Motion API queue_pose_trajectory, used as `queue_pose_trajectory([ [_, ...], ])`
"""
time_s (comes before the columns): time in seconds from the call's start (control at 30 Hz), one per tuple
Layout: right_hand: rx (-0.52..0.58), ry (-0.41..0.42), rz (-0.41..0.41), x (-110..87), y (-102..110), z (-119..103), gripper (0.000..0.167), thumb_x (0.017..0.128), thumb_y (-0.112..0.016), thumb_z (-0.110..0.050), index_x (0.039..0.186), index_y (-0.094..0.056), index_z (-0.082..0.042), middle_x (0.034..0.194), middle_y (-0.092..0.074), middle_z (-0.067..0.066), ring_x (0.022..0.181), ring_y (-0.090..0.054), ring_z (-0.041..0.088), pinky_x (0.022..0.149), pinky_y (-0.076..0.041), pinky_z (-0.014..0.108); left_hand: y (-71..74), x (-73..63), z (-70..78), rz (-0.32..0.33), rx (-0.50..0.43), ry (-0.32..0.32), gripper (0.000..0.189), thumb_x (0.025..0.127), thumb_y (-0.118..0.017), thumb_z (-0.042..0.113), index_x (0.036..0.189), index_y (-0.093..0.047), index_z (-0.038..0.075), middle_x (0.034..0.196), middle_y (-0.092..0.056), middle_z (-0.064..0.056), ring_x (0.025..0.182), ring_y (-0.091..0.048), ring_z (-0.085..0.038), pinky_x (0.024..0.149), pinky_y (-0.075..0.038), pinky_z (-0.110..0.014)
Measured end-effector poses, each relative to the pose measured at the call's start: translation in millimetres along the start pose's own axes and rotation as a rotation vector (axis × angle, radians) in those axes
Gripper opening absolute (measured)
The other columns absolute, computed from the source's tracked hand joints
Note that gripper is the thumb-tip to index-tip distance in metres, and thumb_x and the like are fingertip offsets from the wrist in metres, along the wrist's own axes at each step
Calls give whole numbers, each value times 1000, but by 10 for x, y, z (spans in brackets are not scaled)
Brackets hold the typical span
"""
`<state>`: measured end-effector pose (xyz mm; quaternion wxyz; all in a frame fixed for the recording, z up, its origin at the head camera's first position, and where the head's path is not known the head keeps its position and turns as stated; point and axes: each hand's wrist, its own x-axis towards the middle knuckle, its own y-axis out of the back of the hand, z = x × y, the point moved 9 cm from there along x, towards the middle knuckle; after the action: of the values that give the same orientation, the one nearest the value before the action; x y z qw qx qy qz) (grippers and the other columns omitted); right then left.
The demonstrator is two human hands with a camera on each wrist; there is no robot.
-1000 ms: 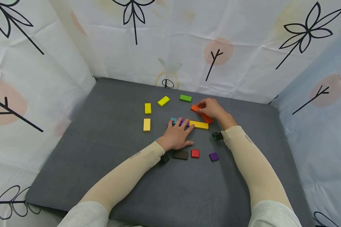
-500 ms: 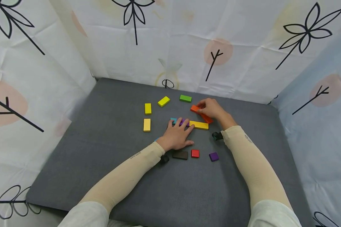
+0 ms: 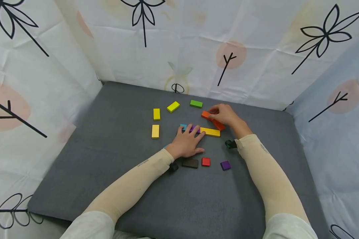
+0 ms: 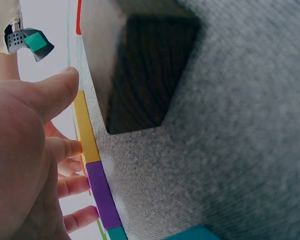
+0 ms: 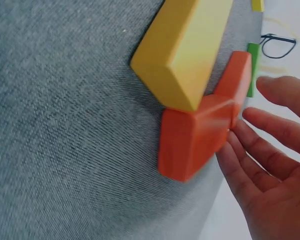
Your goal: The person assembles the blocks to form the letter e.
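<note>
My left hand (image 3: 186, 143) lies spread in the head view, its fingertips on a row of wooden blocks. The row holds a teal block (image 3: 183, 126), a purple block (image 4: 102, 195) and a longer yellow-orange block (image 3: 210, 132). Beyond the row's right end, my right hand (image 3: 225, 115) touches two orange blocks. One orange block (image 5: 197, 137) has a corner near the yellow-orange block; the other orange block (image 5: 236, 75) meets it end to end at an angle. In the right wrist view, the fingers rest against the far side of the orange blocks, while the thumb stands off them.
Near the left wrist lie a dark brown block (image 3: 190, 163), a red block (image 3: 205, 162) and a purple square block (image 3: 225, 165). Farther off are a green block (image 3: 196, 104) and several yellow blocks (image 3: 173, 107). A blue block (image 4: 195, 234) is mostly hidden beneath the left wrist.
</note>
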<state>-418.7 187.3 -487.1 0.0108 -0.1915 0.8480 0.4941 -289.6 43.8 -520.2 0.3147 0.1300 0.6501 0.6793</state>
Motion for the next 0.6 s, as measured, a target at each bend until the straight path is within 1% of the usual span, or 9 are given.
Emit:
queue_pose_trajectory([
  [0.17, 17, 16, 51, -135, 101, -59, 44, 109, -68, -24, 145, -65, 2, 135, -67, 22, 123, -63, 38, 105, -51, 55, 7, -4, 7, 0, -4, 3, 82, 106, -50, 70, 174, -31, 28, 178, -21, -8, 162, -17, -41, 123, -17, -72],
  [0.37, 47, 75, 114, -363, 184, -161, 43, 110, -68, -21, 145, -65, 3, 134, -66, 22, 122, -63, 40, 107, -50, 57, 23, 2, 7, -5, -12, -3, 80, 107, -48, 70, 173, -32, 29, 177, -24, -8, 161, -19, -40, 122, -19, -73],
  [0.6, 83, 147, 225, -675, 307, -332, 37, 108, -70, -17, 142, -69, 0, 136, -66, 20, 121, -65, 41, 105, -51, 59, 142, 96, -25, 7, -13, -13, 73, 108, -47, 69, 170, -39, 31, 172, -33, -5, 154, -29, -37, 116, -28, -72],
])
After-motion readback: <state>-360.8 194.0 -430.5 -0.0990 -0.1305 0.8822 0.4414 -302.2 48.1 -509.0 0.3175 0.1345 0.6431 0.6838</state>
